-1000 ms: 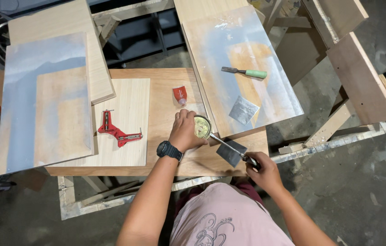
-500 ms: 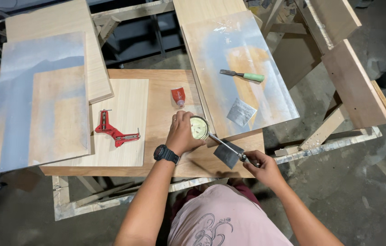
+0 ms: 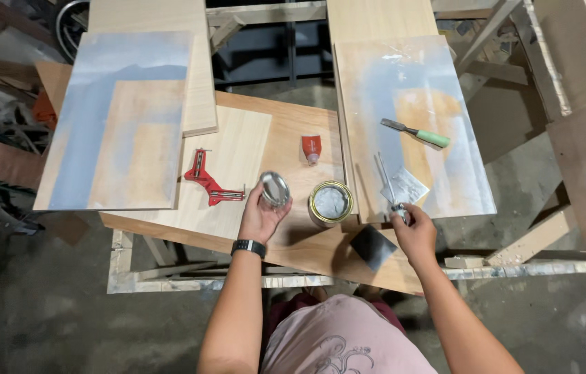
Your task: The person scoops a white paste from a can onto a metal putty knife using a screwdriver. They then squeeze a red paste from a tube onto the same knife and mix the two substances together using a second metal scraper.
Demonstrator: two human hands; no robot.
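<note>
Lid [image 3: 275, 188] lifted in left hand [image 3: 262, 216], well clear of open can [image 3: 331, 203].

Open round tin [image 3: 331, 203]; red tube [image 3: 311, 148] behind

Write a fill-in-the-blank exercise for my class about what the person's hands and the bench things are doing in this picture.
1. The left hand holds the round metal ____.
2. The open tin stands between the two ____.
3. The corner clamp on the board is coloured ____.
4. The chisel has a ____ handle.

Missing words: lid; hands; red; green
</note>
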